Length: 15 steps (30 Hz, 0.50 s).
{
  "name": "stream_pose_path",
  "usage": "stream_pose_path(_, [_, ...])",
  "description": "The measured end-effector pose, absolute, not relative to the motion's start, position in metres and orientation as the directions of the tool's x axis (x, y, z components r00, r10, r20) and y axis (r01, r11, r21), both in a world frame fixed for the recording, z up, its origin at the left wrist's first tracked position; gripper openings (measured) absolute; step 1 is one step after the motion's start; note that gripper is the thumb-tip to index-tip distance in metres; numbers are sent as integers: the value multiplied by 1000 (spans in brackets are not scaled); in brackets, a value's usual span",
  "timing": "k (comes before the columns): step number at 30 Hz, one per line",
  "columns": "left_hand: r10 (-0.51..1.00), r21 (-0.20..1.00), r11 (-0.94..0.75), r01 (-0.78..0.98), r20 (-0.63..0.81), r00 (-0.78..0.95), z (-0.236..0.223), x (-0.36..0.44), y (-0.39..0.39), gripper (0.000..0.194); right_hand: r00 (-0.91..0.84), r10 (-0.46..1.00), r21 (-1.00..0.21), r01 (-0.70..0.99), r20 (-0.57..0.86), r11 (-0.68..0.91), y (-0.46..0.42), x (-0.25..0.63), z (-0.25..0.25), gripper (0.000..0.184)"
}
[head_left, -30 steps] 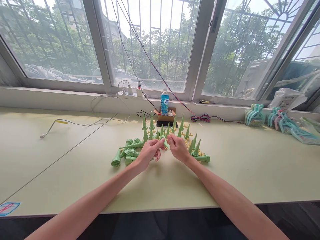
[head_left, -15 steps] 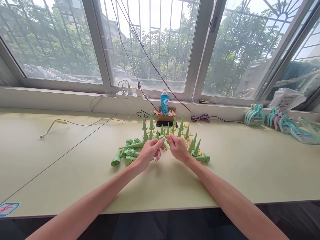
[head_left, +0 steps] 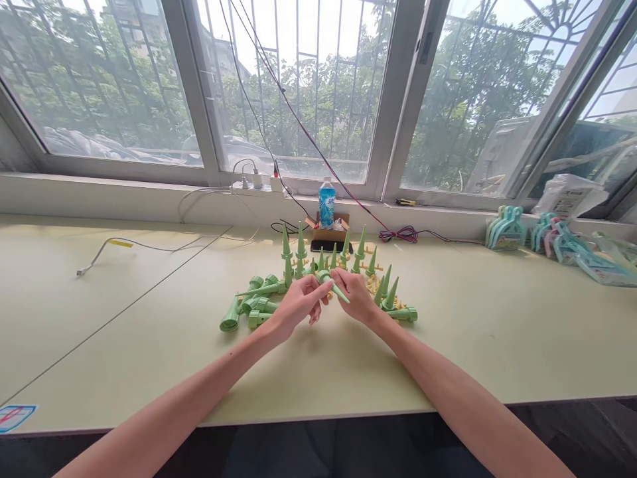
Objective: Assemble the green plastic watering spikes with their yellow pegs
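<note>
My left hand [head_left: 297,305] and my right hand [head_left: 357,297] meet over the middle of the pale green table [head_left: 149,345]. Both pinch one green cone-shaped spike [head_left: 332,285], whose tip points down to the right. Several green spikes [head_left: 298,249] stand upright just behind my hands. A heap of green spikes [head_left: 251,304] lies flat to the left of my left hand. Small yellow parts [head_left: 372,283] lie scattered among the upright spikes, and one green spike [head_left: 404,314] lies on its side by my right wrist.
A blue-labelled water bottle [head_left: 327,204] and a small cardboard box [head_left: 329,234] stand at the back by the window sill. Cables [head_left: 149,245] trail across the left of the table. Teal plastic clips [head_left: 507,229] and bags sit at the far right.
The green spike between my fingers has turned, so its tip now points down to the right. Both hands stay in nearly the same place.
</note>
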<state>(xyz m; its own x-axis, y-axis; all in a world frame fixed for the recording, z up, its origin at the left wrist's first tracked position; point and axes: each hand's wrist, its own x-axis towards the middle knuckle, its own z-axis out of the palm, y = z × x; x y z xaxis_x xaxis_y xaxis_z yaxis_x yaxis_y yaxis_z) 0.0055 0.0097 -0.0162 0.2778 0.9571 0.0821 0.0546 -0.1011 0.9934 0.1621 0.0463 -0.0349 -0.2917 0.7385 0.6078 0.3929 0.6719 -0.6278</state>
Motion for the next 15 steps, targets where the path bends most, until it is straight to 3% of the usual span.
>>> stream_pose_path(15, [967, 993, -74, 87, 50, 251, -12, 9, 7, 46, -284, 748, -632, 404, 600, 661, 46, 164, -34, 35])
